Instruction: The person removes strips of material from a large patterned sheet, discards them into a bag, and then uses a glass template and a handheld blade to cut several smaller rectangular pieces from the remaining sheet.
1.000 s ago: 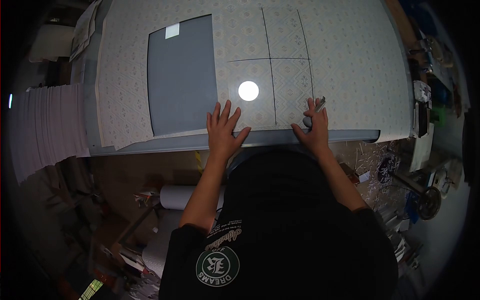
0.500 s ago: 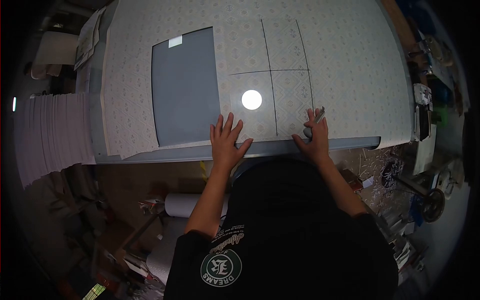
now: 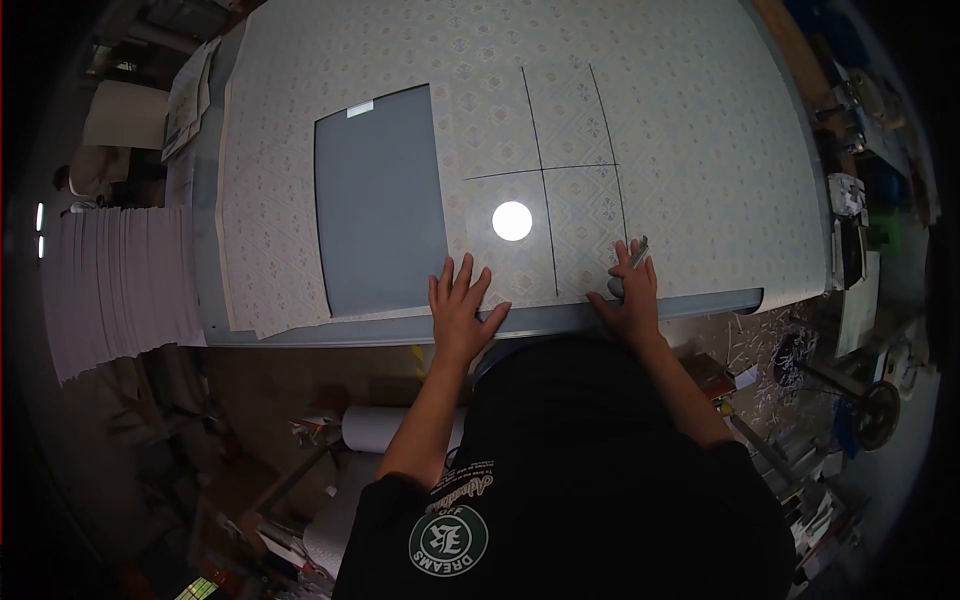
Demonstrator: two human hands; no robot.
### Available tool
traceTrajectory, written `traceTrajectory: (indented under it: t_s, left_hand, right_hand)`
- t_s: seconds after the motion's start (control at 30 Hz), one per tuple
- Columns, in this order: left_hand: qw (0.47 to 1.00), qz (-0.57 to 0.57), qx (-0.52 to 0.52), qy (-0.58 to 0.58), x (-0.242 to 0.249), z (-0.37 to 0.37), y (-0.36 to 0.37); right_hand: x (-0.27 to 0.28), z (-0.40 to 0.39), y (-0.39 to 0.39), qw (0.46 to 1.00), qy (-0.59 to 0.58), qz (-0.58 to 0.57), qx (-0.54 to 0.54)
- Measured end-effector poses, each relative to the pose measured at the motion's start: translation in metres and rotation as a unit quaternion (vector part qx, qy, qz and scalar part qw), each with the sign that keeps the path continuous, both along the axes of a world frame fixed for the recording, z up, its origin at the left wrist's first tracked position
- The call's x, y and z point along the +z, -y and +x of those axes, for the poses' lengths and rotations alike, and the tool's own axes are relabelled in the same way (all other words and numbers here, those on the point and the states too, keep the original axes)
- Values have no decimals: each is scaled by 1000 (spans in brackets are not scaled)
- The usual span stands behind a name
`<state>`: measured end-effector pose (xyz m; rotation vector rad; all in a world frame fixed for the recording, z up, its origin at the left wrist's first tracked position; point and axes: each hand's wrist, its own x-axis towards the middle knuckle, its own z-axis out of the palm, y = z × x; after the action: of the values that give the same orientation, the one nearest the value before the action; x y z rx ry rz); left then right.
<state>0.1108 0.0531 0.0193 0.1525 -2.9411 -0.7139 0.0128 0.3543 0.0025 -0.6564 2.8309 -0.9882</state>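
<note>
A pale patterned sheet (image 3: 720,180) covers the large table, with a rectangular cut-out showing the grey surface (image 3: 380,210) beneath. My left hand (image 3: 460,315) lies flat with fingers spread at the sheet's near edge, by the cut-out's lower right corner. Resting at the same edge, my right hand (image 3: 630,300) holds a slim silver tool (image 3: 638,254), which looks like a utility knife, tucked between its fingers; part of it is hidden. Dark lines (image 3: 542,200) cross on the sheet between and beyond my hands. A bright round glare shows there too.
A stack of pale sheets (image 3: 125,280) hangs over the table's left end. Below the table are a white roll (image 3: 400,428) and scattered paper scraps (image 3: 770,350). A fan (image 3: 877,415) stands at right. Far left, a person (image 3: 95,175) is partly visible.
My view has tilted upward, so the table, sheet and both hands appear lower in the picture. Both hands keep the same pose on the sheet.
</note>
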Motion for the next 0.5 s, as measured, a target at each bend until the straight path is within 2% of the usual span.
traceTrajectory:
  t_s: [0.5]
  left_hand:
    - [1000, 7, -1, -10, -1, 0, 0]
  right_hand:
    - [6, 0, 1, 1000, 12, 12, 0]
